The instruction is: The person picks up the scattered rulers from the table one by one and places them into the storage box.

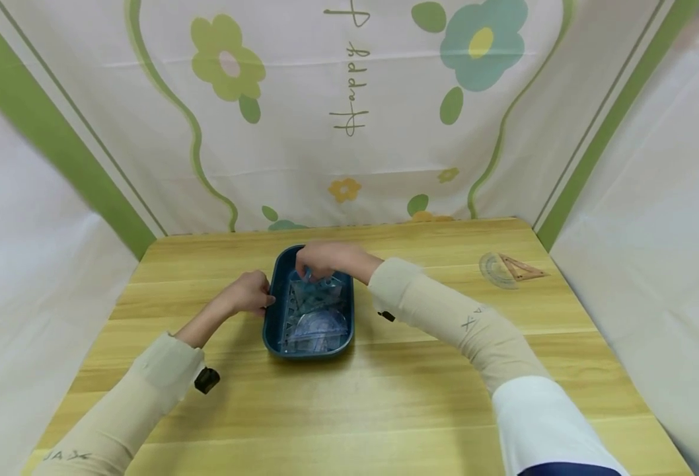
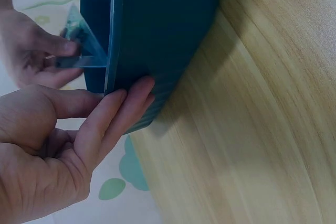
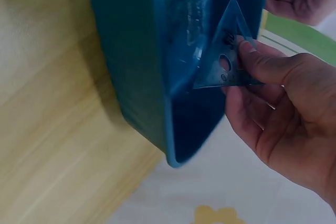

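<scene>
A dark blue-green plastic bin (image 1: 270, 327) stands on the wooden table. My left hand (image 1: 250, 293) grips its left rim, thumb inside and fingers against the outer wall, as the left wrist view shows. Over the far end of the bin, my right hand (image 1: 324, 258) pinches a clear bluish set square (image 3: 220, 69) between thumb and fingers. The set square has a round hole and sits at the bin's opening. Inside the bin lie more clear drawing tools, among them a protractor (image 1: 320, 325) near the front and a ruler-like piece with markings along the left side.
To the right on the table (image 1: 385, 403) lie a clear protractor (image 1: 495, 271) and an orange-brown set square (image 1: 522, 268), overlapping. A white curtain with printed flowers (image 1: 290, 145) hangs behind the table's back edge, and white cloth flanks both sides.
</scene>
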A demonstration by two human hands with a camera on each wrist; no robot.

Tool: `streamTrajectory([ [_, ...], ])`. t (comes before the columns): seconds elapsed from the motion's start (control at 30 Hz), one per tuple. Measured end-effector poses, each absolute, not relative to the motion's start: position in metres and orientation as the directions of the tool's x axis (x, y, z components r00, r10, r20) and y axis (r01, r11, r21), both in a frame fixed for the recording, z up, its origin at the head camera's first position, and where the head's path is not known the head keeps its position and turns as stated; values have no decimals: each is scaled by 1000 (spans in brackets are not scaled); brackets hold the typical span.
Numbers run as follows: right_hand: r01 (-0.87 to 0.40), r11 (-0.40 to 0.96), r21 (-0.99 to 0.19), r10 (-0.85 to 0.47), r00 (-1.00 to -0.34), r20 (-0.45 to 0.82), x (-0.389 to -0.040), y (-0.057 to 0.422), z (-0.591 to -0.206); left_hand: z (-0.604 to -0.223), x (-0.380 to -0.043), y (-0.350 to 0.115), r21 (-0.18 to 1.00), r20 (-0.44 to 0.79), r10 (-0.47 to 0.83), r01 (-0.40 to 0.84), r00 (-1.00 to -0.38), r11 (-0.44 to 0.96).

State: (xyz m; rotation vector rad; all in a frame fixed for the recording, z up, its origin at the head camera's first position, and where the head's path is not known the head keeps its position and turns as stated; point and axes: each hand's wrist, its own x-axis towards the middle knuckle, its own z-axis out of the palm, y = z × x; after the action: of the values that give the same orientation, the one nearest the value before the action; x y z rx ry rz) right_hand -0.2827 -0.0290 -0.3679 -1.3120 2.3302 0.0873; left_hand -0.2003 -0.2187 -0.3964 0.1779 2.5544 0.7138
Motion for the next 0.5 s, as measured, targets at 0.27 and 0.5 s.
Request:
streamTrajectory([
  [0.27, -830, 542, -135, -802, -462, -379, -285, -24, -378, -396, -201, -216, 502, -398, 257, 25, -881, 864],
  [0.5, -858, 494, -142, -856, -451, -255, -284, 3, -372, -395, -198, -218, 485, -394, 257, 38, -882, 874],
])
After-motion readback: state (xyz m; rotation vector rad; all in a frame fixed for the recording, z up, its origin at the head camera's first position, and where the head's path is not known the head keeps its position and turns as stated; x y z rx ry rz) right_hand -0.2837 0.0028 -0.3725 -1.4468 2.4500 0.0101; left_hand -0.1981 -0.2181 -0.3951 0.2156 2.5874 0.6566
